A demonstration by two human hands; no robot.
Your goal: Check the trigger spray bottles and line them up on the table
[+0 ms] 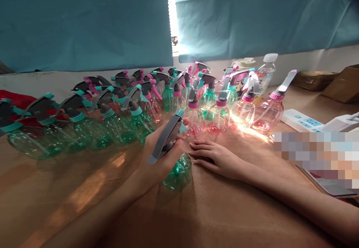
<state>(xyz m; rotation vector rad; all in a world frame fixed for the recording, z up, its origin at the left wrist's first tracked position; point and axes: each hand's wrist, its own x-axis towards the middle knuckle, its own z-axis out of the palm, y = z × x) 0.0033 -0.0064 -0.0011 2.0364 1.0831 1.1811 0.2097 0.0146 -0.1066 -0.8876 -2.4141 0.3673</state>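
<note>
My left hand is wrapped round the neck of a green spray bottle with a grey and teal trigger head. The bottle's clear green body shows below the fingers, a little tilted, and its collar is hidden by the hand. To its right, my right hand lies flat on the table with the fingers stretched toward the bottle, holding nothing. Just beyond the hands stand pink spray bottles with grey heads. A row of green spray bottles stands to the left.
More spray bottles crowd the back of the wooden table. A clear drink bottle and a lidded cup stand behind them. At right lie a white power strip, a blurred-out device and cardboard boxes. Blue curtains hang behind.
</note>
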